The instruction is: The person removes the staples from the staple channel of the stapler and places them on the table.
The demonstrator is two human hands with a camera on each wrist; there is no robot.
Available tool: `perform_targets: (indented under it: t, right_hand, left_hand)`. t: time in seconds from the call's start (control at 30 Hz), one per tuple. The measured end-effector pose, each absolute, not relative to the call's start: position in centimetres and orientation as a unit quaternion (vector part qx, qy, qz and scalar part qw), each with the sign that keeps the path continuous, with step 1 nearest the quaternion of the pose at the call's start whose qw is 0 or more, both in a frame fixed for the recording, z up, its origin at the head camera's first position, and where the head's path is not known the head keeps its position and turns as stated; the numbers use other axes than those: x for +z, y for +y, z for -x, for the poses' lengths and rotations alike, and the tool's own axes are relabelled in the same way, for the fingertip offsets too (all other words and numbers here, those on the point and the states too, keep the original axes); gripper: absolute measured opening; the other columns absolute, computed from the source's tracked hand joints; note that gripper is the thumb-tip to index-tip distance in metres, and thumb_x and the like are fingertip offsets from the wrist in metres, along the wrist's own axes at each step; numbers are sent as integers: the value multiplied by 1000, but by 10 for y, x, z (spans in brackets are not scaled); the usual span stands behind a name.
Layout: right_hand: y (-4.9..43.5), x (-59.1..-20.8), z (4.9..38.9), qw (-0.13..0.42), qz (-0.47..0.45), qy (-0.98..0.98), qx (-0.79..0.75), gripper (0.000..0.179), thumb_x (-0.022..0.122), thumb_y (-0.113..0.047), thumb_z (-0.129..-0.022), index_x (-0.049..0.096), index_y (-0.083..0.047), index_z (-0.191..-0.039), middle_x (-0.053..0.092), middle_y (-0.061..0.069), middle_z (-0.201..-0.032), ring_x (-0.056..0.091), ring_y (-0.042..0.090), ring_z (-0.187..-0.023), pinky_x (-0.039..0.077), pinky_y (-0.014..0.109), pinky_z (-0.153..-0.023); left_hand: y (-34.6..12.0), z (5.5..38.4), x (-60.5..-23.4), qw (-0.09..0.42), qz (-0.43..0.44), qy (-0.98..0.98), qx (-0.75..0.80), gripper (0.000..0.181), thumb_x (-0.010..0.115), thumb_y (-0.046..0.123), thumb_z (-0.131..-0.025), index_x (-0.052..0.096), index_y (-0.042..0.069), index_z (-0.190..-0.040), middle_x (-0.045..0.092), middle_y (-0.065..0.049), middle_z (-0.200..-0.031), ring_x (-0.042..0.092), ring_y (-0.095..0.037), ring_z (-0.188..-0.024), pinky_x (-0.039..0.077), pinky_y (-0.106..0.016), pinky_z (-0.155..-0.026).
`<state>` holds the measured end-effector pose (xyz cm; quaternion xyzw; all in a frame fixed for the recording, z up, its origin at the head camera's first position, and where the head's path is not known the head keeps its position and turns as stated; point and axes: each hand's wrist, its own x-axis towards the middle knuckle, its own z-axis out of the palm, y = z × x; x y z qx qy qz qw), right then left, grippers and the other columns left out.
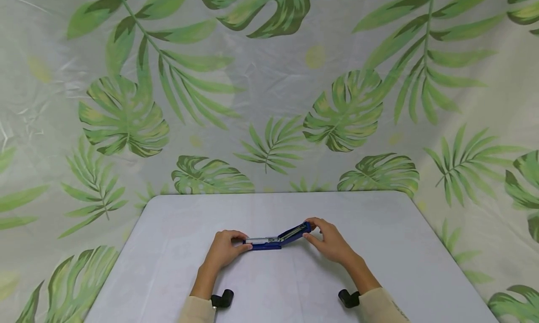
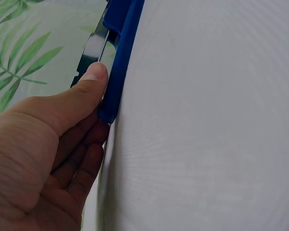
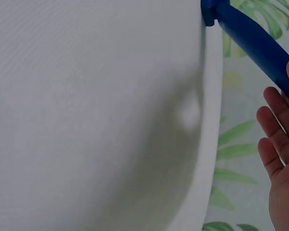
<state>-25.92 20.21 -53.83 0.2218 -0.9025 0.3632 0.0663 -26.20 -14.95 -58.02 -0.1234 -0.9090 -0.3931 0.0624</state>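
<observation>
A blue stapler (image 1: 266, 246) lies in the middle of the white table, hinged wide open. Its metal magazine shows along the left half, above the blue base. The blue top arm (image 3: 255, 45) tilts up to the right from the hinge. My left hand (image 1: 222, 249) pinches the left end of the stapler, thumb at the near side; in the left wrist view the thumb presses beside the metal part. With thumb and fingers my right hand (image 1: 332, 242) grips the raised end of the top arm, and its other fingers (image 3: 274, 125) extend below it.
The white table (image 1: 168, 271) spreads around both hands, with its far edge against a leaf-patterned cloth backdrop (image 1: 269, 79). Black wrist cameras (image 1: 223, 298) sit by the beige sleeves (image 1: 198, 310). A shadow falls on the table under the right arm.
</observation>
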Motion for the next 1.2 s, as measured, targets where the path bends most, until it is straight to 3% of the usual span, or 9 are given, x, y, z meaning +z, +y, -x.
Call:
perform_targets:
  t: [0.57, 1.2]
  right_hand:
    - [219, -561, 262, 32, -218, -904, 365, 34, 72, -26, -98, 65, -12, -128, 70, -4, -109, 63, 19, -101, 55, 38, -87]
    - [223, -566, 266, 40, -232, -890, 391, 35, 73, -25, -97, 67, -9, -128, 74, -1, -110, 68, 19, -105, 58, 44, -93]
  left_hand:
    - [-149, 261, -578, 41, 110, -909, -400, 20, 88, 33, -82, 81, 19, -94, 78, 6, -96, 72, -19, -102, 58, -46, -95]
    - [-149, 263, -578, 44, 109, -905, -409, 18, 88, 33, -82, 81, 21, -93, 78, 7, -95, 72, -15, -99, 58, -43, -92]
